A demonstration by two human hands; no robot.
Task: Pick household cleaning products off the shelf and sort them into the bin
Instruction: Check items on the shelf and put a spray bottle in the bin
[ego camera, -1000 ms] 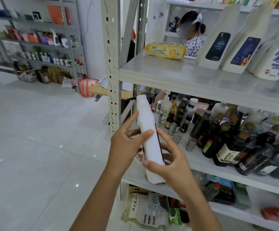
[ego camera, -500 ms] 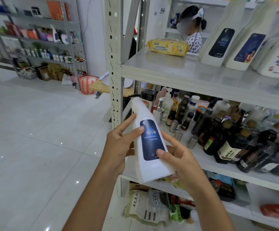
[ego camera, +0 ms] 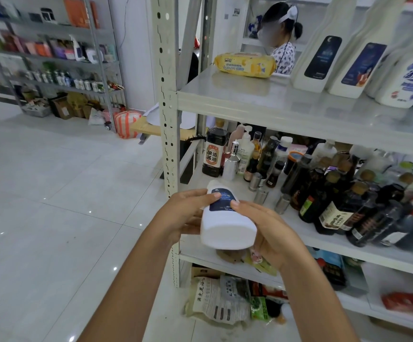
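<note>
The metal shelf [ego camera: 287, 107] fills the right half of the view. Its top board carries a row of tall white cleaner bottles [ego camera: 321, 58] and a yellow wipes pack [ego camera: 245, 64]. The board below is crowded with dark sauce bottles [ego camera: 331, 201], which are no part of this sort. In front of that lower board, just right of the upright post [ego camera: 165, 95], the picked white bottle [ego camera: 227, 230] is in the air, off the shelf. It is tipped so its flat base faces the camera, its neck points away toward the rack, and its dark blue label [ego camera: 221, 202] is on top. The left hand [ego camera: 183, 215] wraps its left flank and the right hand [ego camera: 272, 230] wraps its right. Each thumb is pressed onto the label edge and the fingers are curled underneath, so both hands clasp it. No bin shows in the view, so the step in hand looks like carrying the bottle away from the rack to wherever the bin stands. It would go best by drawing the bottle back toward the body first, clear of the post and the glass bottles. The cap end is better tilted up in case the closure is loose. The smooth plastic may slip, so grip the broad lower body, and release one hand only once the other has a firm wrap.
</note>
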